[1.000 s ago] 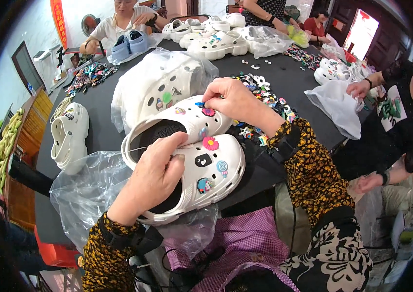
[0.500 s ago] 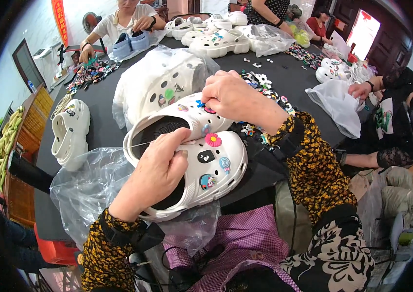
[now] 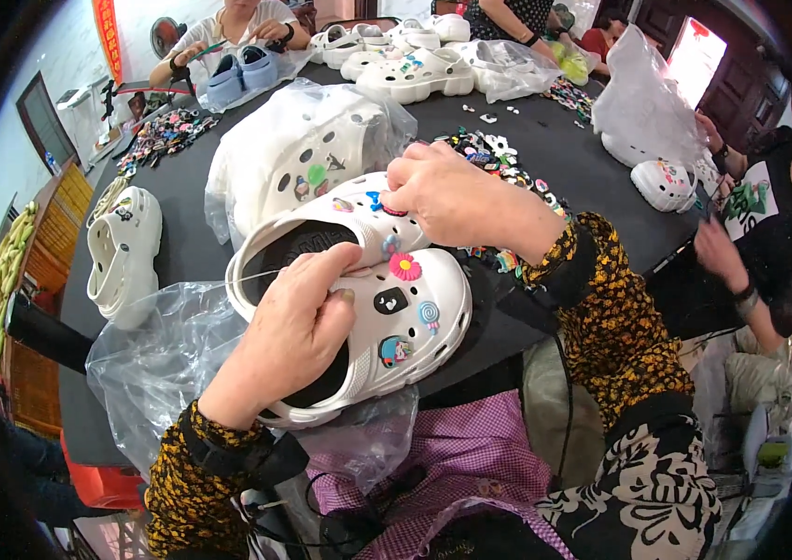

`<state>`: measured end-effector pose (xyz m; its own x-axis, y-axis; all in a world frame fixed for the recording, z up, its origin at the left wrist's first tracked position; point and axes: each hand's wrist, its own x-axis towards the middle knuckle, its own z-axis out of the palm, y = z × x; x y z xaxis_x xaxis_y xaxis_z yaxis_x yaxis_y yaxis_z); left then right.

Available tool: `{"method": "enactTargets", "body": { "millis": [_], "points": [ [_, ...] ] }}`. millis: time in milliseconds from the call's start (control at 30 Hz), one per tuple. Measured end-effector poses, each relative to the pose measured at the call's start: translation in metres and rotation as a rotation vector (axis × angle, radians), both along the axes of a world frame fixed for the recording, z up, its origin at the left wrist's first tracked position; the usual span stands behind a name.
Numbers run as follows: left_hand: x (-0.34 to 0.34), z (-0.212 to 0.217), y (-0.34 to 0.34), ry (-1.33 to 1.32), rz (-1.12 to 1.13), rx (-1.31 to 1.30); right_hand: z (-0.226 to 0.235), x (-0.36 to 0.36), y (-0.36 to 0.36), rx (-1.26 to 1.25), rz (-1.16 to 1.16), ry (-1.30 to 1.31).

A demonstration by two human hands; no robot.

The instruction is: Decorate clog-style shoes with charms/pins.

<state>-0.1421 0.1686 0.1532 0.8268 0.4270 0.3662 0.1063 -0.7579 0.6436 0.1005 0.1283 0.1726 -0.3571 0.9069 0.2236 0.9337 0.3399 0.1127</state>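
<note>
A pair of white clogs lies side by side in front of me. The near clog carries a pink flower charm, a black charm, a blue lollipop charm and others. On the far clog sits a blue bow charm. My left hand is closed on the clogs where their inner edges meet. My right hand is closed over the far clog's toe, its fingertips at a reddish charm, partly hidden. A clear plastic bag spreads beneath the clogs.
Behind stands a bagged white clog; loose charms lie beyond my right hand. A single white clog stands left. Co-workers sit around the black table, one with blue clogs, another at right handling a bagged clog.
My hands stay at the clogs, barely shifted. The co-worker at right has raised the plastic bag, and the far-left co-worker's hand has lifted from the charm pile.
</note>
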Motion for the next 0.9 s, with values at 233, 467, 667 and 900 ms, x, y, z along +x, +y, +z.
{"method": "enactTargets", "body": {
  "millis": [233,467,667,900],
  "points": [
    [0.003,0.002,-0.002,-0.009,0.003,-0.037,0.004,-0.007,0.002,-0.064,-0.024,-0.036],
    [0.003,0.0,-0.001,-0.03,-0.001,-0.053,-0.002,0.005,0.017,-0.167,0.021,0.095],
    [0.009,0.003,0.003,-0.033,0.001,0.02,-0.007,0.002,0.025,-0.146,0.007,0.023],
    [0.005,0.002,-0.004,-0.03,0.052,-0.029,-0.003,-0.007,0.009,0.163,-0.004,-0.053]
  ]
}}
